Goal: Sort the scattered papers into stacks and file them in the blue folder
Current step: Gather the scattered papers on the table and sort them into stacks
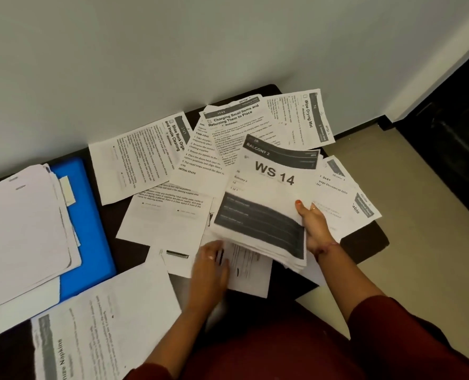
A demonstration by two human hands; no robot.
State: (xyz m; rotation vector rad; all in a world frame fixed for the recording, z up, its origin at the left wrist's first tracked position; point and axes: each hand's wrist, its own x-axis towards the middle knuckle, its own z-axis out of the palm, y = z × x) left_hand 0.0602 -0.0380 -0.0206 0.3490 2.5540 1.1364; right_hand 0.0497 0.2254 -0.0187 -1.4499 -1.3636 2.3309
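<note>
Dark red cloth [269,357] fills the bottom of the head view, cut off by the lower frame edge. Just beyond it, a printed sheet [104,330] overhangs the table's near-left corner, its heading running sideways and only partly readable ("Napkins" or close to it).

The right hand [314,224] grips a thick stack of papers [266,204] by its right side, thumb on top and the other fingers hidden beneath; the top page reads "WS 14" and the stack is tilted up off the table [365,242] near its right edge. The left hand [210,266] lies with its fingers on a loose sheet [248,272] under the stack's near corner; the fingertips are blurred and partly tucked under the stack, so I cannot tell whether they pinch the sheet or only rest on it.

The blue folder [90,215] lies along the table's left edge, mostly covered by a pile of pale sheets [22,229] with rounded corners (nothing printed shows on them).

More printed pages fan across the far edge against the wall [173,50]: one headed "Shoe Rack" [140,157], one on charging small items [236,124], one headed "Wipe Drying Mat" [301,119]. Further pages [345,198] hang over the right edge, half hidden behind the stack. Beige floor [419,201] shows to the right.
</note>
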